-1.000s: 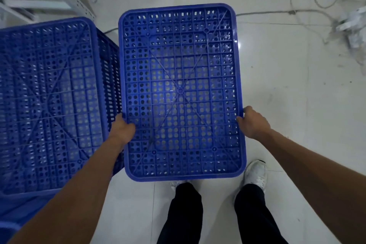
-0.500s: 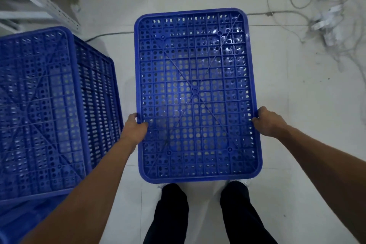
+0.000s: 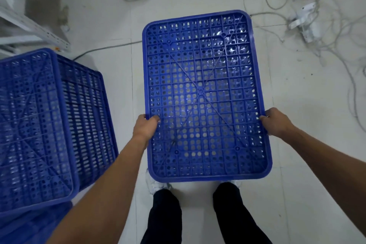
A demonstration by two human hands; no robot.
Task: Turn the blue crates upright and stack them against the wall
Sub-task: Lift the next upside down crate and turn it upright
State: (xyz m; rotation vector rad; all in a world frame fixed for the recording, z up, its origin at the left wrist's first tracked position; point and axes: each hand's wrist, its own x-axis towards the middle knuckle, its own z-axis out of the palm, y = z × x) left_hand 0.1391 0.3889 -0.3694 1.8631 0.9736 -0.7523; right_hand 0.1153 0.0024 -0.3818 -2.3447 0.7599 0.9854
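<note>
Blue inverted crate (image 3: 202, 93), gripped by left hand (image 3: 145, 128) and right hand (image 3: 277, 123), hides their fingers.

Left crate (image 3: 35, 125) cut off at the frame edge, fingers of both hands hidden under held crate (image 3: 204, 95)

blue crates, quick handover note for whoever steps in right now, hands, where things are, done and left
Left hand: gripping the left long edge of the held crate.
Right hand: gripping its right long edge.
Held crate: off the floor in front of the legs, perforated base facing up, so not yet upright.
Second crate: on the left, also base up, with more blue plastic under it.
Loose cables lie on the floor, far right.
Done: crate lifted.
Left: flip it, stack it at the wall, then the other.
</note>
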